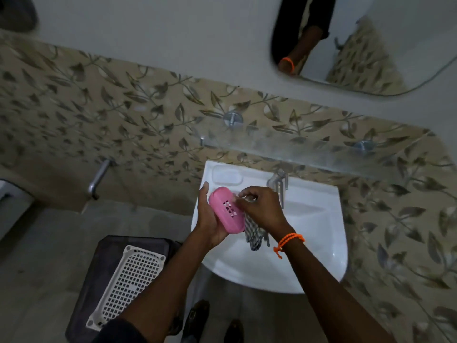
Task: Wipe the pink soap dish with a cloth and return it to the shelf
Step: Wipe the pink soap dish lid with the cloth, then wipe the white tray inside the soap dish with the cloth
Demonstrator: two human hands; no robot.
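My left hand grips the pink soap dish, an oval piece with small drain holes, tilted over the left side of the white sink. A checked grey-and-white cloth is pinched in my right hand, with its fingertips pressed against the dish's holed face. The rest of the cloth hangs down below that hand. A glass shelf runs along the wall just above the sink, with nothing on it that I can make out.
A chrome tap stands at the sink's back edge, close to my right hand. A second wall tap sticks out at the left. A dark bin with a white lattice lid stands on the floor at lower left. A mirror hangs at upper right.
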